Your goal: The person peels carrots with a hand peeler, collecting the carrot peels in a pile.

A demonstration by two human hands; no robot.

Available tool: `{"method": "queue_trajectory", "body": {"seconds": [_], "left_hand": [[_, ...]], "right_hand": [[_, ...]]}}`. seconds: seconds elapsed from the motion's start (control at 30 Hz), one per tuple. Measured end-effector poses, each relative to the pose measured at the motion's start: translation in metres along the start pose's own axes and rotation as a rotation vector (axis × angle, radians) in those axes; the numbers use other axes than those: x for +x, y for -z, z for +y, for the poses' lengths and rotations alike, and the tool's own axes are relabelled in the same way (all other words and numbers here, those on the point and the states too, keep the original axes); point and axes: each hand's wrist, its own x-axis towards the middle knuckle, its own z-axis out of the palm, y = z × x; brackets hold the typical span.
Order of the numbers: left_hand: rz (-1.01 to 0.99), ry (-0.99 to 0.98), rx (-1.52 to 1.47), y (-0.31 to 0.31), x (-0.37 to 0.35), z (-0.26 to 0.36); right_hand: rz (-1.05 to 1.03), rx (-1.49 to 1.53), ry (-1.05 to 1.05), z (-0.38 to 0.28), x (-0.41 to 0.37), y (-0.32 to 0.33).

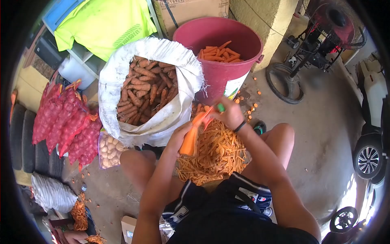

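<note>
My left hand (178, 137) is closed around a bright orange carrot (189, 143), held tilted above a heap of carrot peelings (217, 156) between my knees. My right hand (230, 114) is closed on a peeler (220, 107), of which a green part and a reddish part show. The peeler is at the upper end of the carrot; its blade is blurred and partly hidden. In front of my hands stands a white sack (158, 49) of unpeeled, soil-covered carrots (148, 87). Behind it on the right, a maroon tub (219, 77) holds peeled carrots (221, 53).
Red net bags of onions (67, 118) and a bag of pale round produce (109, 150) lie left of the sack. Carrot scraps (252, 107) dot the floor by the tub. A pedestal fan (335, 18) stands far right. Another person's leg (75, 236) shows lower left.
</note>
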Motion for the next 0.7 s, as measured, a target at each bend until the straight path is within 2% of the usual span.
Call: {"method": "queue_trajectory", "body": {"seconds": [0.03,0.07,0.13,0.17,0.23,0.3,0.4,0.53,0.6,0.7], "left_hand": [[0.013,0.038,0.041,0.008,-0.002,-0.005],[0.12,0.049,0.025,0.001,-0.002,-0.005],[-0.026,0.039,-0.059,0.009,-0.002,-0.009],[-0.099,0.031,-0.105,0.014,-0.001,-0.01],[-0.051,0.016,-0.108,0.021,0.009,-0.015],[0.001,-0.003,-0.151,0.014,0.011,-0.012],[0.066,-0.026,-0.182,-0.028,-0.004,0.004],[0.049,0.061,0.08,0.005,0.0,-0.01],[0.05,0.078,0.031,0.006,-0.001,-0.014],[-0.05,0.042,-0.12,0.005,0.002,-0.012]], "right_hand": [[0.038,-0.05,-0.11,0.012,0.006,0.008],[0.082,-0.072,-0.12,0.02,0.011,0.015],[0.171,-0.121,-0.137,0.026,0.019,0.028],[0.108,-0.029,-0.14,0.023,0.015,0.024],[-0.028,0.153,-0.144,-0.003,-0.007,0.007],[-0.155,0.278,0.045,-0.029,-0.031,-0.012],[-0.204,0.211,0.185,-0.042,-0.027,-0.01],[0.032,-0.009,0.058,0.005,-0.006,0.003],[0.217,-0.161,0.005,0.027,0.007,0.02],[0.129,0.043,-0.232,0.028,0.003,0.02]]}}
